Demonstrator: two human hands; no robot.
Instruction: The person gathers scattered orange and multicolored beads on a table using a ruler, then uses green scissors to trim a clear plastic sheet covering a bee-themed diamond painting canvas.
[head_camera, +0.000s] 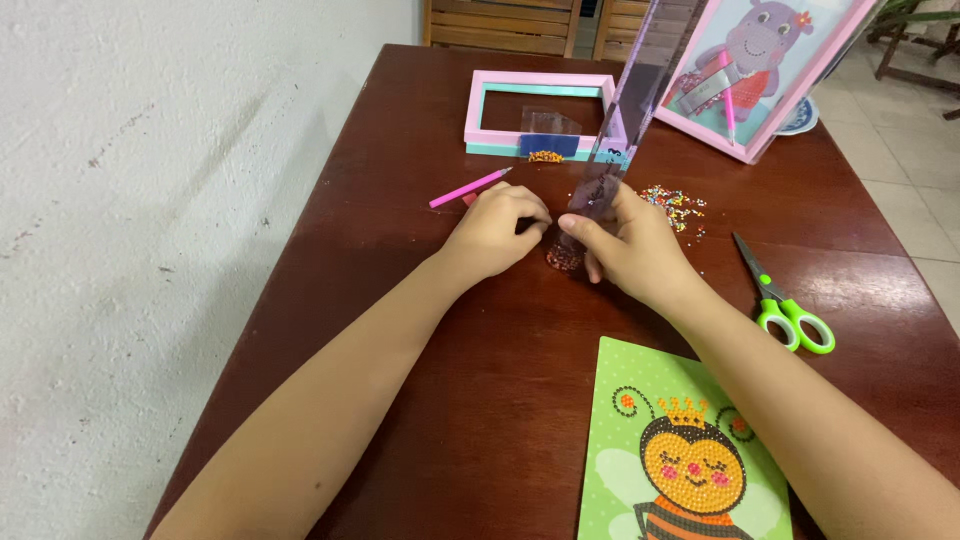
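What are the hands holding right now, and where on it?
The right hand pinches the lower end of a long clear strip. The left hand rests curled on the table; any hold is hidden.

Bee picture (690, 450) cut off below, hippo frame (770, 70) above; perhaps beads under the left hand (497, 232).

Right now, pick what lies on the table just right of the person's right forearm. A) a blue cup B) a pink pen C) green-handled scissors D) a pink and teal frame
C: the green-handled scissors lie on the dark wooden table just right of the right forearm, while the pink pen sits left of the left hand.
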